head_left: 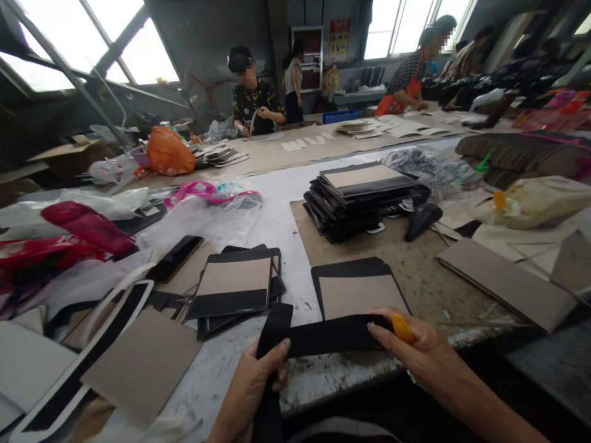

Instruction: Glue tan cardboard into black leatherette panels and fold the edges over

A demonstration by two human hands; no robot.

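Observation:
A black strip (332, 335) is stretched between my two hands just above the table's front edge. My left hand (265, 378) pinches it under the thumb, and one end hangs down below that hand. The other end sits between the fingertips of my right hand (415, 344), which also has an orange-yellow object (403, 328) tucked in it; its kind I cannot make out. Just beyond the strip lies a black panel with a beige patch (360, 292). A small pile of similar panels (235, 277) lies to the left.
A tall stack of black panels (360, 200) stands farther back, with a dark pointed object (422, 220) beside it. A phone (176, 258), beige boards (143, 363) and plastic bags lie left; another board (505, 280) lies right. People (256, 104) work across the table.

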